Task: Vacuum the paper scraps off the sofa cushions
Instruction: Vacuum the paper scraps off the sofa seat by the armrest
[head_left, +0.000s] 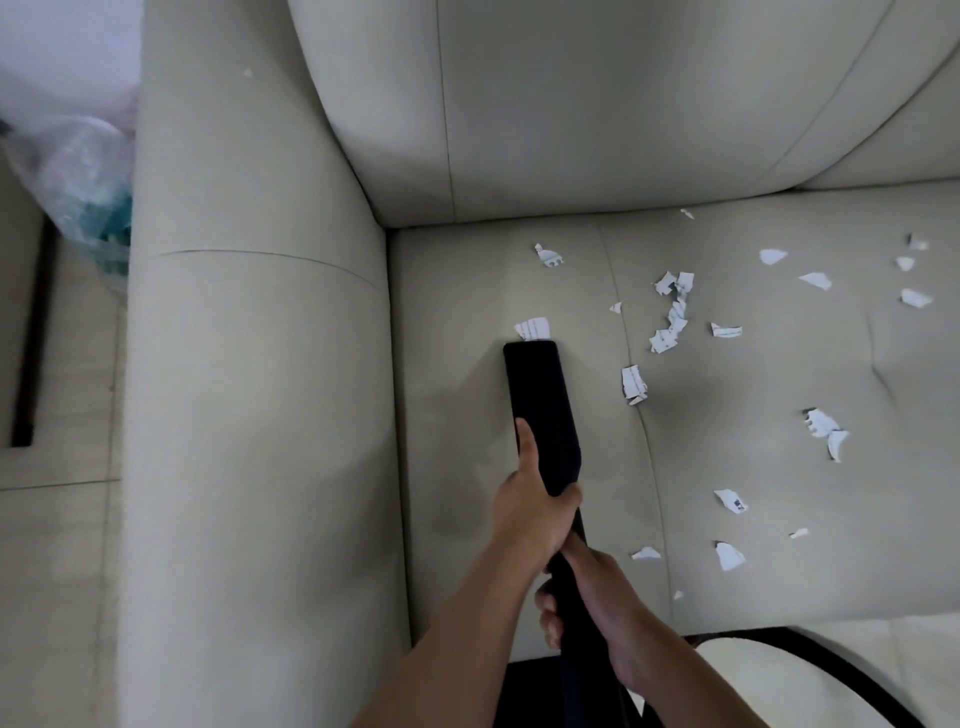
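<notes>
A black vacuum nozzle (540, 410) lies flat on the cream sofa seat cushion (452, 322), its mouth touching a white paper scrap (532, 328). My left hand (530, 499) grips the nozzle's lower end, forefinger stretched along its side. Just behind it, my right hand (592, 587) grips the black tube. Several torn white paper scraps (672, 317) are scattered over the cushion to the right of the nozzle, with more near the front edge (730, 556).
The sofa's wide armrest (249, 395) rises on the left and the backrest (571, 104) at the top. A clear plastic bag (88, 182) lies on the tiled floor beyond the armrest. A black hose (831, 660) curves past the cushion's front at the lower right.
</notes>
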